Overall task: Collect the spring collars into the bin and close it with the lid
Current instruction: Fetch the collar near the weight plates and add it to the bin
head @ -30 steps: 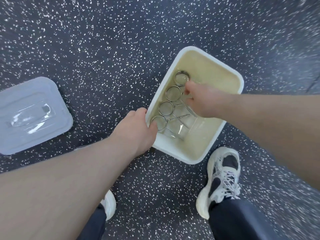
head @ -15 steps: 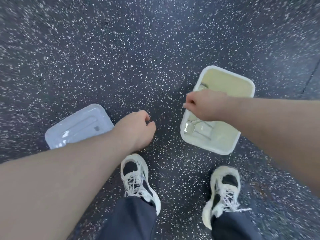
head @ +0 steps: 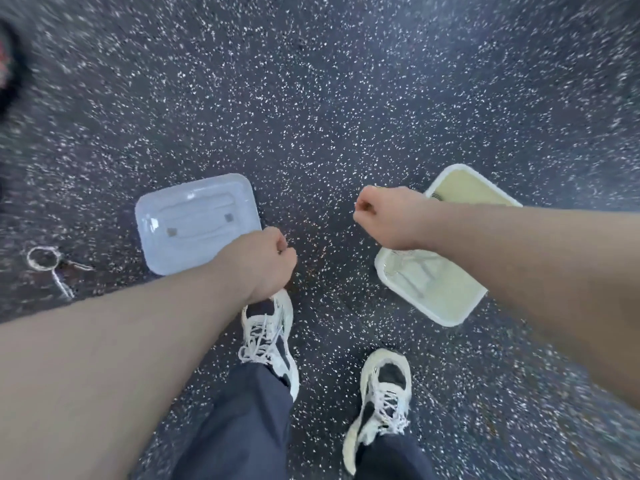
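You are standing on a dark rubbery floor (head: 311,98) flecked with white specks, and the whole view is smearing with motion blur. Your left hand (head: 258,263) is curling into a loose fist with nothing in it, overlapping the near right corner of the lid (head: 194,220) — a clear, glossy, rounded rectangle of plastic with a moulded raised panel. Your right hand (head: 388,216) is closing too, thumb against fingertips; whether it is pinching anything you cannot tell. Behind that wrist and forearm the bin (head: 446,306) is lying, a white-rimmed tub with a pale yellowish inside, its middle hiding under your arm. Thin wire shapes in its near end are reading as spring collars (head: 412,271), too blurred to count. Well out to the left of your left hand, beyond the lid, one loose spring collar (head: 45,259) is lying on the floor — a coiled metal ring with two straight handles. Your laced white-and-black shoes (head: 268,337) are showing below.
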